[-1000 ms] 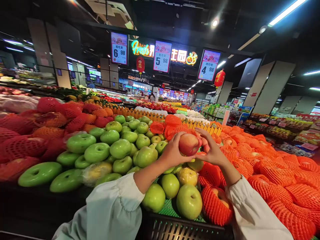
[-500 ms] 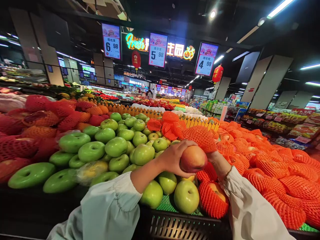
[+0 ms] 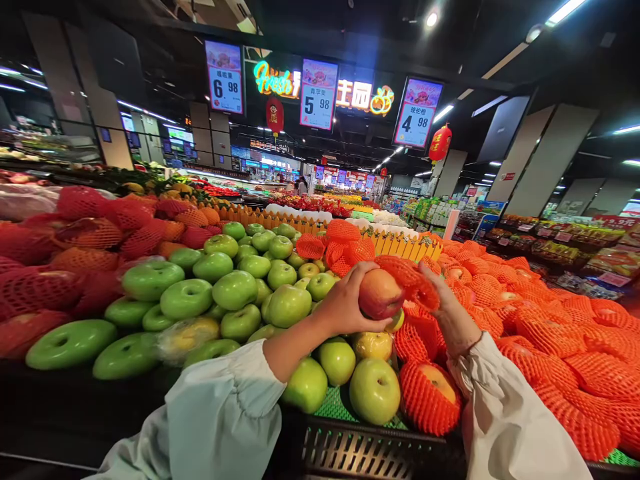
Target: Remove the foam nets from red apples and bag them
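Observation:
My left hand [image 3: 350,300] is wrapped round a red-and-yellow apple [image 3: 379,293], bare on the side facing me. To its right, my right hand [image 3: 447,313] pinches a red foam net sleeve [image 3: 413,279], which stretches to the apple's upper right side. I cannot tell whether the net still goes round the apple's far side. Both hands are above the fruit display. Below them are green apples [image 3: 374,392], a yellowish wrapped fruit [image 3: 373,345] and a netted apple [image 3: 430,398].
Green apples [image 3: 235,291] fill the middle of the stand, and red-netted fruit [image 3: 545,320] is heaped on the right. More netted fruit [image 3: 85,227] lies at left. A black slotted edge [image 3: 360,453] runs along the front. Price signs [image 3: 319,93] hang overhead.
My right hand has moved slightly right and its fingers now show. The foam net is narrower and pulled to the apple's right. The apple has shifted a little left and up in my left hand.

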Action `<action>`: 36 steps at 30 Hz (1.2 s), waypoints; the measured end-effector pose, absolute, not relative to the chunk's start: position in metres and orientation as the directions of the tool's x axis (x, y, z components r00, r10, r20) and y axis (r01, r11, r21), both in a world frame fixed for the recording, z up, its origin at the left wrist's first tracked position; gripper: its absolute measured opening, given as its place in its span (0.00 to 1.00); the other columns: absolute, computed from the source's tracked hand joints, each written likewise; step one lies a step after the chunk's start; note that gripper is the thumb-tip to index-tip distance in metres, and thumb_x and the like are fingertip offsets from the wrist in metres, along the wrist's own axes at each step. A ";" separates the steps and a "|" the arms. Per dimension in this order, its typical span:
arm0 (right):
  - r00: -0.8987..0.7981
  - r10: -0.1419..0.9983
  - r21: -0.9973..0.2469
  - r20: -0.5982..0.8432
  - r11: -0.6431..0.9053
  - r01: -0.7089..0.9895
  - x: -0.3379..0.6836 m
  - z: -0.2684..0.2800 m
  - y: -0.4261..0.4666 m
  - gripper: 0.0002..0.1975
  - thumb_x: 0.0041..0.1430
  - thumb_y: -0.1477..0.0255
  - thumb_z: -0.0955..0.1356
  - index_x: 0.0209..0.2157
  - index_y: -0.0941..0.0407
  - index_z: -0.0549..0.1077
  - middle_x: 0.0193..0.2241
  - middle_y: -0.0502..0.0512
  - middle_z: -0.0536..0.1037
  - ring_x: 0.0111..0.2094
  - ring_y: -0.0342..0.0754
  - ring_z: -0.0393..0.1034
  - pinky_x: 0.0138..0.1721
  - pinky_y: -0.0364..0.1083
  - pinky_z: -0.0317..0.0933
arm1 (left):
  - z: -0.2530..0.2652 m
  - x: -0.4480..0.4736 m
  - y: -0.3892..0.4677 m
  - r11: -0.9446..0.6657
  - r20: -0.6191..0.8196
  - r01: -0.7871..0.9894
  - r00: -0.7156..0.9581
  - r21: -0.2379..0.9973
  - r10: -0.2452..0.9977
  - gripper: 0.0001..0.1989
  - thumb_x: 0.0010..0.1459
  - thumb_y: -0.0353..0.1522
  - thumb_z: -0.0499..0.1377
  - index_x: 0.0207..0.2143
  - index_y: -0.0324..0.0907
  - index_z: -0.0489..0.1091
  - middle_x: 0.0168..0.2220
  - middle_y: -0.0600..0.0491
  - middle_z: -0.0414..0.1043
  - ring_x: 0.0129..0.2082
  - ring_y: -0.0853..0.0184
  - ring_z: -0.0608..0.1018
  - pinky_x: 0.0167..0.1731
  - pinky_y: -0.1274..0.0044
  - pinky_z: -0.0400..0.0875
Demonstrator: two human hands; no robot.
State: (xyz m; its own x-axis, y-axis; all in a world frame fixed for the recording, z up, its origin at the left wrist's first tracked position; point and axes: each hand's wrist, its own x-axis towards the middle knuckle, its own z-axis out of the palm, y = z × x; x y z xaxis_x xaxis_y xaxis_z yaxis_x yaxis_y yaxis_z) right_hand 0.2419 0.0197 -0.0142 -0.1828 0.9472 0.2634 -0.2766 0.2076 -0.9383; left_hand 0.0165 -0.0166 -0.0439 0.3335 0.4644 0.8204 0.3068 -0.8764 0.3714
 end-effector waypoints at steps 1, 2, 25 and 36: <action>-0.185 0.950 -0.946 0.252 0.200 -0.257 0.240 -0.015 0.019 0.23 0.35 0.60 0.81 0.31 0.57 0.76 0.27 0.50 0.78 0.27 0.42 0.72 0.28 0.40 0.68 | -0.044 0.017 -0.017 -0.864 0.807 0.313 0.331 0.395 0.489 0.42 0.44 0.41 0.72 0.57 0.45 0.55 0.57 0.46 0.68 0.54 0.57 0.76 0.57 0.66 0.70; -0.168 0.953 -0.945 0.253 0.206 -0.254 0.238 -0.015 0.019 0.24 0.31 0.63 0.82 0.31 0.57 0.76 0.28 0.49 0.78 0.28 0.42 0.73 0.28 0.40 0.68 | -0.044 0.017 -0.018 -0.851 0.794 0.315 0.326 0.420 0.513 0.42 0.44 0.41 0.72 0.58 0.45 0.55 0.57 0.46 0.68 0.54 0.57 0.76 0.57 0.66 0.70; -0.113 0.873 -0.880 0.474 0.475 -0.018 0.207 -0.017 -0.001 0.25 0.24 0.61 0.83 0.22 0.60 0.75 0.23 0.50 0.71 0.25 0.38 0.64 0.26 0.38 0.63 | -0.037 0.022 -0.007 -0.320 0.421 -0.350 0.268 0.880 0.866 0.33 0.56 0.57 0.59 0.55 0.45 0.60 0.60 0.44 0.66 0.57 0.53 0.73 0.41 0.67 0.77; -0.066 0.928 -0.909 0.366 0.341 -0.239 0.216 -0.014 0.009 0.32 0.25 0.57 0.83 0.27 0.58 0.68 0.24 0.47 0.73 0.24 0.39 0.68 0.26 0.39 0.66 | -0.035 0.021 -0.008 -0.438 0.520 -0.282 0.416 0.854 0.746 0.36 0.42 0.36 0.73 0.51 0.42 0.61 0.56 0.45 0.71 0.57 0.55 0.74 0.63 0.60 0.63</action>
State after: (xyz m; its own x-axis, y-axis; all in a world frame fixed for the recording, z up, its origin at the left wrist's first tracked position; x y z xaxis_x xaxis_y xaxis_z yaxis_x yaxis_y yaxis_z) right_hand 0.2156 0.0092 -0.0145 -0.0664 0.9284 0.3656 -0.2388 0.3410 -0.9092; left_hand 0.0212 -0.0082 -0.0350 0.4164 0.7455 0.5203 -0.2818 -0.4383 0.8535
